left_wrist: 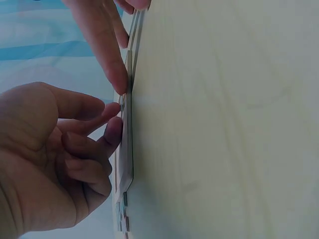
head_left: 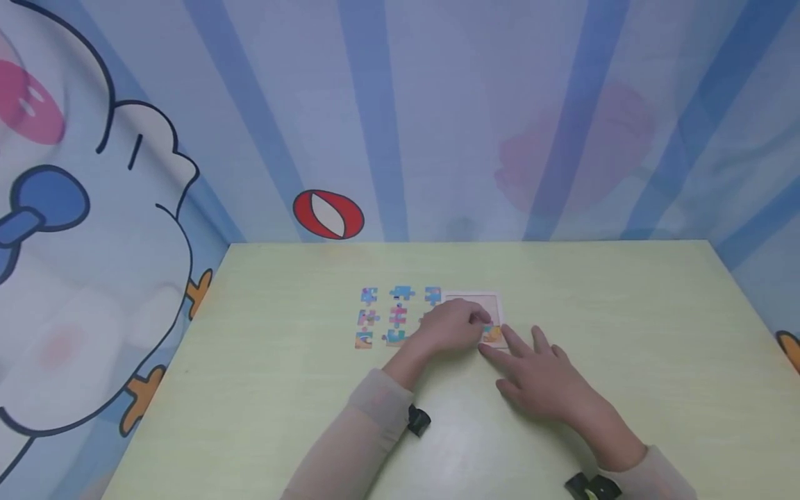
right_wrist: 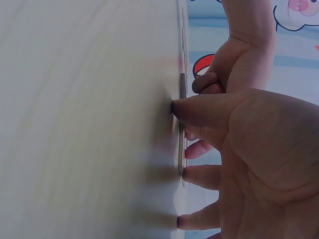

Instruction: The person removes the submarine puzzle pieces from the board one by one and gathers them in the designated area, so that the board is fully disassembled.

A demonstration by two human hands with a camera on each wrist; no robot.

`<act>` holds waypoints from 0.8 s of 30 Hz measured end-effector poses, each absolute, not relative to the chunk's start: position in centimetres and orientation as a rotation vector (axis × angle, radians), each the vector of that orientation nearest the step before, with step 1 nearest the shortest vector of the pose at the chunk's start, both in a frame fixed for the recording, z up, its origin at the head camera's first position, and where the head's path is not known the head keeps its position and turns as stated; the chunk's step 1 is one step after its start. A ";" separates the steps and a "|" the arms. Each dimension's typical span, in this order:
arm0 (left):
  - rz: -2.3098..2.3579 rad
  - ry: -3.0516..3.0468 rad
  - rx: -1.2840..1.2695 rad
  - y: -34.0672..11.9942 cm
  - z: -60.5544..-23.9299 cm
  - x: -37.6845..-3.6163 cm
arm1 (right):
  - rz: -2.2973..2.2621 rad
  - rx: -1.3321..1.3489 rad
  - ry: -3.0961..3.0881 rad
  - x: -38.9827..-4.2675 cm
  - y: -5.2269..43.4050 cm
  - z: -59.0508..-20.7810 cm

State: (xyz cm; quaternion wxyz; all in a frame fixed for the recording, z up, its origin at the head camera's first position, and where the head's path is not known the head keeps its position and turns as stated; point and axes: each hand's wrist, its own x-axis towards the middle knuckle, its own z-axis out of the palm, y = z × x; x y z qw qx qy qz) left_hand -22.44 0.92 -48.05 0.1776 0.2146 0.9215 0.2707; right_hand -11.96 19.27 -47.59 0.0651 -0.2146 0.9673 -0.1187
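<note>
We see the puzzle piece (head_left: 492,334) pinched under the curled fingertips of the left hand (head_left: 451,326), just beyond the right hand (head_left: 539,375), whose straight fingers press the pink-rimmed puzzle tray (head_left: 498,303). The piece looks orange and teal.

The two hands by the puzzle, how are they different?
The left hand has curled fingers that pinch a puzzle piece over the pink puzzle tray; the right hand has straight, spread fingers. The left hand sits next to the loose pieces; the right hand lies flat on the table, its fingertip at the tray's near edge. Both touch the tray area and wear pale sleeves.
</note>
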 end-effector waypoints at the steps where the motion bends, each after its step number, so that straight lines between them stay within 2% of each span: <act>1: 0.770 2.604 0.610 1.0 -48.0 -22.4 | -0.355 -0.646 2.921 -12.0 19.3 -47.6; 24: 0.838 2.623 0.589 1.2 -47.8 -22.1 | -0.356 -0.622 2.910 -12.0 19.1 -47.4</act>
